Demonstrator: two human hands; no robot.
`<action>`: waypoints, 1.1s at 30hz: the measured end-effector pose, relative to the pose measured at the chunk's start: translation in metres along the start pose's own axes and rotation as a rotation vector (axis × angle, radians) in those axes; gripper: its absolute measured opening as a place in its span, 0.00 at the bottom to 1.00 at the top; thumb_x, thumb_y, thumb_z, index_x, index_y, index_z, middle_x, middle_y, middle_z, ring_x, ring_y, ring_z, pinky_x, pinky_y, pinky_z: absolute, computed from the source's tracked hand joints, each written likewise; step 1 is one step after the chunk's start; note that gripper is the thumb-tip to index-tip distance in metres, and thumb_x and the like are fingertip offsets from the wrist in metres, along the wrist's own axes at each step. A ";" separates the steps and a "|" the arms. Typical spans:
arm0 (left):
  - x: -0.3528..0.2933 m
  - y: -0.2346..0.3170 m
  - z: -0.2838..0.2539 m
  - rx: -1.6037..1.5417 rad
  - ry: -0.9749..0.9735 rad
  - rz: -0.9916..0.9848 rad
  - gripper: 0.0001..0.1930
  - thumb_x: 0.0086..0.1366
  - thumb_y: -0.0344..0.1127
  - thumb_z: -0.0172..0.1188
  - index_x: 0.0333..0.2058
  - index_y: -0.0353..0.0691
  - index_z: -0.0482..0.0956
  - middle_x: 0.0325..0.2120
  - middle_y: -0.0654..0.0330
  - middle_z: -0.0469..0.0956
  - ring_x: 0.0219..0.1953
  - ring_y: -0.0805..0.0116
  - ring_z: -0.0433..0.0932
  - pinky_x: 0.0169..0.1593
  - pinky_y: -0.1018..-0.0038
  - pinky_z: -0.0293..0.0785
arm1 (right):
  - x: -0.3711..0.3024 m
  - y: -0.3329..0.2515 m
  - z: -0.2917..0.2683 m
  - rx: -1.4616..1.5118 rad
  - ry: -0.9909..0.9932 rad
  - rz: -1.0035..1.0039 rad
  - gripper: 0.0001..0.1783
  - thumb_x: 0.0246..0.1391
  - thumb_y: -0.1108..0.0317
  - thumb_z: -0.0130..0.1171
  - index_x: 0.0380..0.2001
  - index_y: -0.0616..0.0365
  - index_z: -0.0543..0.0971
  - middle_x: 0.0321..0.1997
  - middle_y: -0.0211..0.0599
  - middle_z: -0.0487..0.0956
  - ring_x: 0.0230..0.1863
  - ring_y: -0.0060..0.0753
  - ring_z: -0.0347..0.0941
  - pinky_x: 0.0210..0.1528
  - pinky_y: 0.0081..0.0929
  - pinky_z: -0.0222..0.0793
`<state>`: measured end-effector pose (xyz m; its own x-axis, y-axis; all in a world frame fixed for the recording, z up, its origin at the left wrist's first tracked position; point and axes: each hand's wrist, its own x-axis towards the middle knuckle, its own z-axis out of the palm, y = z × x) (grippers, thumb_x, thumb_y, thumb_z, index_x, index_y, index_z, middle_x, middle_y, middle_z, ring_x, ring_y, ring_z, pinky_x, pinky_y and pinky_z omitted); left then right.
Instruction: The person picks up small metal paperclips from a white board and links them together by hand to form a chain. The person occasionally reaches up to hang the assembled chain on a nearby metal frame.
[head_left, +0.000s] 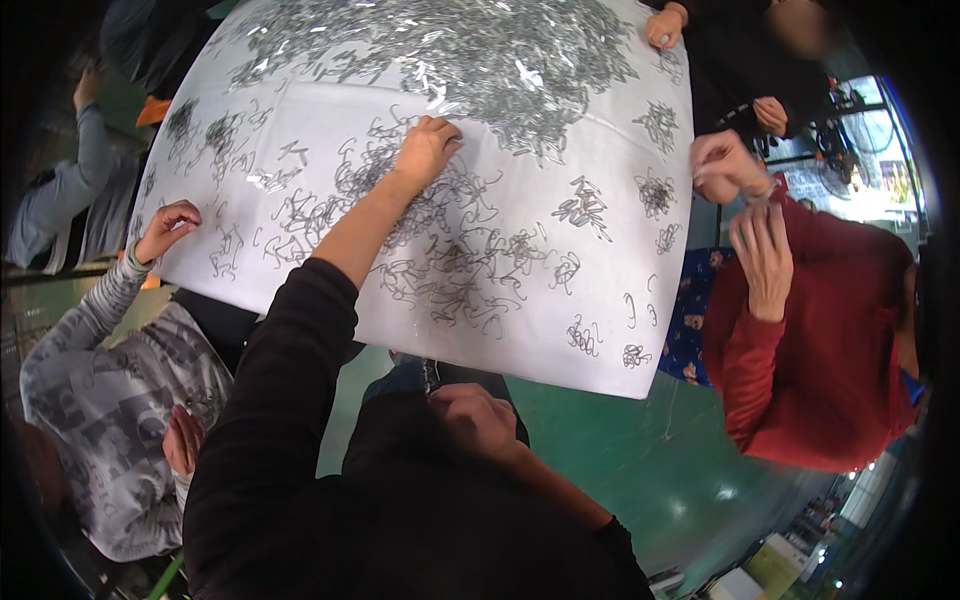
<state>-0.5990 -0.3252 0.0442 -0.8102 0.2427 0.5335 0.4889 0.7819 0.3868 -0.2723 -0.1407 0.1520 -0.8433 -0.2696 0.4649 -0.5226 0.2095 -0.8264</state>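
Observation:
My left hand (428, 152) reaches over the white table, its fingers curled in close to the tabletop. It is at the seam between a heap of small shiny silver metal pieces (520, 75) and a loose pile of thin, dark, curved wire hooks (370, 172). Whatever the fingertips hold is hidden. More wire hooks (450, 280) lie scattered nearer to me. My right hand (478, 415) is below the table's near edge, in front of my body. It is blurred and its fingers cannot be made out.
Small clusters of hooks (656, 195) dot the white tabletop (540, 340). At the right, a person in a red top (820, 330) raises both hands by the edge. At the left, a person in a patterned grey top (130, 410) rests one hand there. Other people stand farther along.

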 end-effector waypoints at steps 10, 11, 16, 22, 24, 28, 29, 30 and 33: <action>-0.018 0.021 -0.025 -0.098 -0.035 -0.436 0.07 0.65 0.32 0.55 0.37 0.35 0.74 0.29 0.49 0.79 0.30 0.46 0.78 0.37 0.60 0.76 | -0.004 -0.011 0.013 0.023 0.013 0.109 0.16 0.45 0.80 0.68 0.25 0.56 0.68 0.33 0.37 0.80 0.29 0.34 0.80 0.26 0.25 0.75; -0.032 0.034 -0.040 -0.218 0.025 -0.487 0.06 0.65 0.30 0.55 0.38 0.33 0.73 0.26 0.52 0.79 0.24 0.53 0.79 0.32 0.66 0.77 | -0.005 -0.013 0.013 0.045 0.023 0.122 0.16 0.44 0.81 0.68 0.26 0.56 0.68 0.33 0.38 0.80 0.29 0.34 0.80 0.27 0.25 0.75; -0.122 0.106 -0.132 -0.957 -0.154 -0.739 0.08 0.66 0.26 0.56 0.43 0.31 0.75 0.28 0.63 0.77 0.31 0.75 0.78 0.34 0.80 0.75 | -0.012 -0.020 0.032 0.070 0.111 0.139 0.13 0.48 0.81 0.65 0.26 0.58 0.69 0.32 0.36 0.79 0.23 0.30 0.76 0.22 0.22 0.70; -0.199 0.190 -0.212 -1.055 -0.236 -0.856 0.07 0.64 0.26 0.61 0.40 0.30 0.79 0.33 0.61 0.81 0.36 0.77 0.79 0.40 0.79 0.76 | -0.016 -0.029 0.048 0.009 0.216 0.145 0.13 0.48 0.81 0.65 0.26 0.58 0.70 0.31 0.37 0.79 0.29 0.35 0.78 0.28 0.26 0.73; -0.209 0.204 -0.223 -1.029 -0.199 -0.883 0.06 0.62 0.27 0.64 0.37 0.31 0.81 0.30 0.61 0.83 0.35 0.79 0.79 0.38 0.80 0.75 | -0.015 -0.033 0.051 -0.005 0.236 0.160 0.12 0.48 0.81 0.65 0.26 0.58 0.70 0.31 0.37 0.79 0.29 0.35 0.78 0.29 0.26 0.74; -0.219 0.214 -0.237 -0.807 -0.167 -0.779 0.06 0.60 0.27 0.65 0.35 0.32 0.82 0.27 0.59 0.84 0.32 0.77 0.80 0.37 0.79 0.76 | -0.016 -0.038 0.058 -0.016 0.251 0.122 0.12 0.47 0.83 0.64 0.27 0.59 0.71 0.32 0.37 0.79 0.28 0.35 0.78 0.29 0.26 0.74; -0.219 0.214 -0.239 -0.771 -0.149 -0.748 0.06 0.59 0.27 0.66 0.35 0.32 0.82 0.27 0.59 0.84 0.31 0.77 0.81 0.37 0.79 0.76 | -0.015 -0.039 0.060 -0.018 0.252 0.107 0.12 0.47 0.83 0.64 0.27 0.59 0.71 0.32 0.37 0.79 0.28 0.35 0.78 0.29 0.26 0.74; -0.219 0.214 -0.241 -0.757 -0.156 -0.743 0.06 0.59 0.27 0.65 0.35 0.32 0.83 0.28 0.58 0.84 0.32 0.75 0.81 0.38 0.78 0.76 | -0.015 -0.039 0.062 -0.020 0.257 0.096 0.12 0.47 0.83 0.64 0.27 0.59 0.71 0.32 0.37 0.79 0.28 0.35 0.78 0.29 0.26 0.74; -0.222 0.217 -0.245 -0.683 -0.134 -0.650 0.06 0.57 0.25 0.65 0.34 0.34 0.83 0.32 0.57 0.83 0.35 0.69 0.81 0.41 0.75 0.76 | -0.017 -0.038 0.063 -0.071 0.240 0.053 0.11 0.46 0.83 0.64 0.27 0.59 0.71 0.32 0.38 0.79 0.28 0.35 0.78 0.28 0.26 0.74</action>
<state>-0.2337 -0.3501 0.1936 -0.9996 -0.0247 -0.0148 -0.0214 0.2926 0.9560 -0.2302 -0.2037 0.1560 -0.8710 -0.0272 0.4905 -0.4770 0.2850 -0.8314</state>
